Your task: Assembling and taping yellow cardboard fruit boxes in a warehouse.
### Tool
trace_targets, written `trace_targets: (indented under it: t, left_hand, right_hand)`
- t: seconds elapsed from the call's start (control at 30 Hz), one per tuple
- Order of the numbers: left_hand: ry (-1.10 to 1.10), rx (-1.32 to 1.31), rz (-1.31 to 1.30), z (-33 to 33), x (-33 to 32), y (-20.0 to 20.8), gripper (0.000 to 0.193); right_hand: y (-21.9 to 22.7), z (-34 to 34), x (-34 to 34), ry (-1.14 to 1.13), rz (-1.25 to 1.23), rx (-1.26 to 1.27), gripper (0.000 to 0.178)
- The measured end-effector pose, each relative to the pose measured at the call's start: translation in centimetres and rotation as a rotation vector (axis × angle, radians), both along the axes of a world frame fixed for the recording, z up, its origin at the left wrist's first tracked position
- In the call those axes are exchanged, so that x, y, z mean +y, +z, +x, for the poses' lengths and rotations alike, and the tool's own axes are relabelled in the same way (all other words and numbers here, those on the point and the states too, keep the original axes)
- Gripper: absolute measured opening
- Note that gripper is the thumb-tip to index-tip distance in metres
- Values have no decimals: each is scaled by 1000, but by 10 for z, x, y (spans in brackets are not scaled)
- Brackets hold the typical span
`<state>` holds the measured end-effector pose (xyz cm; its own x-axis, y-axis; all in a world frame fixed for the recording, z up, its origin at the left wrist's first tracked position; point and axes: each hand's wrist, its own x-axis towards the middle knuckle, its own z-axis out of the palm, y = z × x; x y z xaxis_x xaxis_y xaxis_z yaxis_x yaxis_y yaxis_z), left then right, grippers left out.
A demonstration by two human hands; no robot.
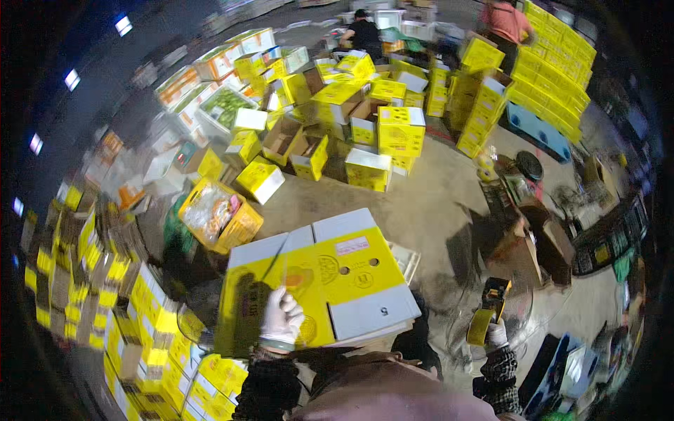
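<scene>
A flattened yellow-and-white cardboard box (354, 281) lies before me on what looks like a stack of the same. My left hand (282, 316), in a white glove, is over its left part with the fingers curled in. A thin dark line slants up the cardboard from near those fingers; whether it is a held thing or a shadow I cannot make out. Out to the right, away from the cardboard, my gloved right hand (496, 335) grips a yellow-and-black tape dispenser (493, 302). Blur hides the finer detail of both hands.
A yellow crate (232, 228) holding plastic bags stands beyond the cardboard. Many yellow boxes (401, 131) fill the floor ahead. Folded cartons (151, 309) are piled on my left. Brown cartons (516, 252) stand at right. Two people (363, 35) are at the back.
</scene>
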<state>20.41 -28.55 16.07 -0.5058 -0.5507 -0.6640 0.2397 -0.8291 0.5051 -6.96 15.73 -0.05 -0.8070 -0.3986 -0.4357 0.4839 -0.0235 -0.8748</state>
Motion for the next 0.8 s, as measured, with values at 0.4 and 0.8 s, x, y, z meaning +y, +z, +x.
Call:
trace_targets:
  t: [0.4, 0.8]
  left_hand:
    - [227, -322, -206, -139, 174, -210, 12]
    - [278, -582, -270, -159, 171, -181, 28]
  right_hand:
    - [70, -143, -281, 1465, 559, 955, 43]
    - [73, -58, -448, 1889, -21, 495, 35]
